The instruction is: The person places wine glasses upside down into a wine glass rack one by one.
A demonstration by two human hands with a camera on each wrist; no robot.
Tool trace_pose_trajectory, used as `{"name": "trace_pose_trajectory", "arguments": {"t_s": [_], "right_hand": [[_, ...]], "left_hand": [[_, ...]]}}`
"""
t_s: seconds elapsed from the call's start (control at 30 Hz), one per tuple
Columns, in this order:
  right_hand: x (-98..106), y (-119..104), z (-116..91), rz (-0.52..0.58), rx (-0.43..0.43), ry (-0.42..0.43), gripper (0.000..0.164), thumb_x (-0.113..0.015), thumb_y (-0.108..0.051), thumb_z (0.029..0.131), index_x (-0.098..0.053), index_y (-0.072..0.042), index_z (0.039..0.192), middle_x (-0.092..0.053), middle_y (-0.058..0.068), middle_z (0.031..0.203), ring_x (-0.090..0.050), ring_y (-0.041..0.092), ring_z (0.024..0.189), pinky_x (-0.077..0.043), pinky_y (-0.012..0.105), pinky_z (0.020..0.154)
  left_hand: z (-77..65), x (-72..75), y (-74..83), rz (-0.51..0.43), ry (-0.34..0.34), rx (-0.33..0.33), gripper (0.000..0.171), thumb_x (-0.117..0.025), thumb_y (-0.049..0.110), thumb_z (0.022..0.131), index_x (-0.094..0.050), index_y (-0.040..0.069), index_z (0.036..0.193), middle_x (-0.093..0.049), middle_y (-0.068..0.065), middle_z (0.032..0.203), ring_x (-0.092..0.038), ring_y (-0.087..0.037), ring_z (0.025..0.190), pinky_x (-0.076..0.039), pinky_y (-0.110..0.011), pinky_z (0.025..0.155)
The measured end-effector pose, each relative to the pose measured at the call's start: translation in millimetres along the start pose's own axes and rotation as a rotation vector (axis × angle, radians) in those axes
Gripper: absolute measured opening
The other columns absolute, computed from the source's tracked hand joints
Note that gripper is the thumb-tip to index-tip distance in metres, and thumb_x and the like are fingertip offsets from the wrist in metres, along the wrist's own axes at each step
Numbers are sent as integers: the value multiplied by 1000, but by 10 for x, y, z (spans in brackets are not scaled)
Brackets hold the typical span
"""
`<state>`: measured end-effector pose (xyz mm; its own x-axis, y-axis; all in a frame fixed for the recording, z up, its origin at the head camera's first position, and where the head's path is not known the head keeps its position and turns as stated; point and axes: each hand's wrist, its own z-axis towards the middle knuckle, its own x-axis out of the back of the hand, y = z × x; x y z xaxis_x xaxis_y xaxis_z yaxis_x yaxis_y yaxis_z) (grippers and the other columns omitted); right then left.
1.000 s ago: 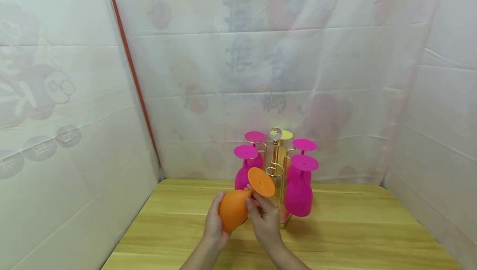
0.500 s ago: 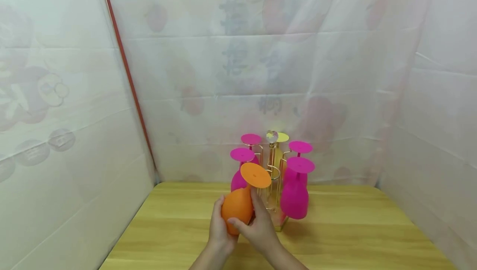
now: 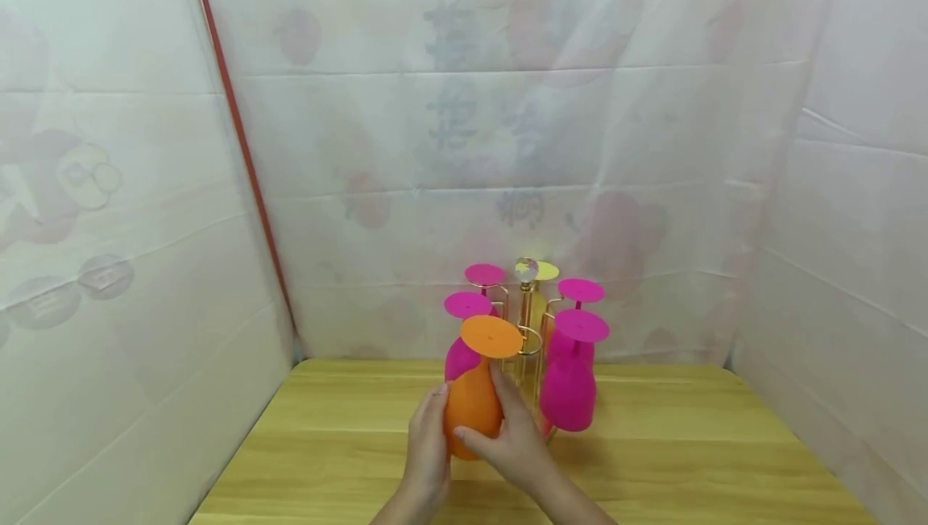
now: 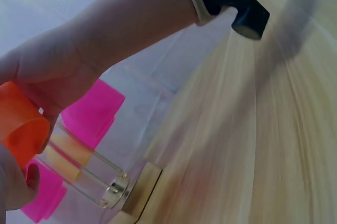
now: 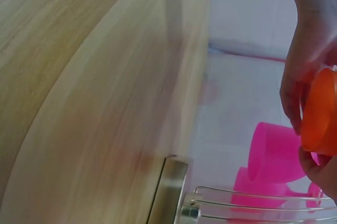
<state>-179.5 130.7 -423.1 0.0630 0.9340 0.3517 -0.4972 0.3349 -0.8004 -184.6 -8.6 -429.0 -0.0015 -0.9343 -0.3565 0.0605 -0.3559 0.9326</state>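
An orange plastic goblet (image 3: 473,411) hangs upside down in front of a gold wire rack, its round foot uppermost and its mouth facing down. My left hand (image 3: 429,440) grips the bowl from the left. From the right, my right hand (image 3: 513,446) holds the same bowl, thumb across its front and other fingers near the stem. Both wrist views show the goblet's rim (image 4: 32,132) between the hands, clear of the tabletop. The gold rack (image 3: 531,341) stands just behind, partly hidden by the goblet and right hand.
Inverted pink goblets hang on the rack's left (image 3: 467,305) and right (image 3: 569,392) sides, and a yellow goblet (image 3: 542,270) at its back. A clear faceted knob (image 3: 526,270) tops the rack. It stands on a wooden table (image 3: 674,436) enclosed by pale printed sheets (image 3: 406,138).
The orange goblet has turned from a slant to nearly vertical, foot up. My right hand has shifted from the stem down onto the bowl. The head view has moved slightly.
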Motion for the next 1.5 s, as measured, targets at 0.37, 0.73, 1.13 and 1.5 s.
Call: {"name": "trace_pose_trajectory", "arguments": {"t_s": [0.37,0.73,1.13,1.5], "right_hand": [[77,120,-1,-33,32,26,99,-84,-24,76,-26,-34,155,-51,3,142,-59,22,104,-55,24,76],[132,140,23,-75,39,34,97,-85,-20,74,-32,-32,154,-54,0,139,-61,20,110,-55,28,85],[175,188,33,-7,-118,50,93,-84,-24,76,-32,-26,153,-54,6,136,-60,25,108,-57,33,83],[212,274,38,69,-243,22,109,-89,-23,69,-22,-40,153,-50,4,136,-57,26,106,-56,34,80]], "left_hand": [[-7,-91,154,400,-123,-254,41,-66,34,94,-60,15,130,-65,-5,122,-59,-21,111,-56,-28,86],[13,-257,364,862,-119,-512,49,-78,33,83,-62,15,127,-65,4,113,-63,-13,92,-55,-26,72],[84,-375,376,862,-61,-576,50,-77,29,84,-63,16,130,-66,5,119,-64,-14,94,-57,-29,76],[137,-462,300,840,-48,-542,49,-78,31,83,-66,14,127,-69,2,116,-67,-16,95,-59,-30,75]]}}
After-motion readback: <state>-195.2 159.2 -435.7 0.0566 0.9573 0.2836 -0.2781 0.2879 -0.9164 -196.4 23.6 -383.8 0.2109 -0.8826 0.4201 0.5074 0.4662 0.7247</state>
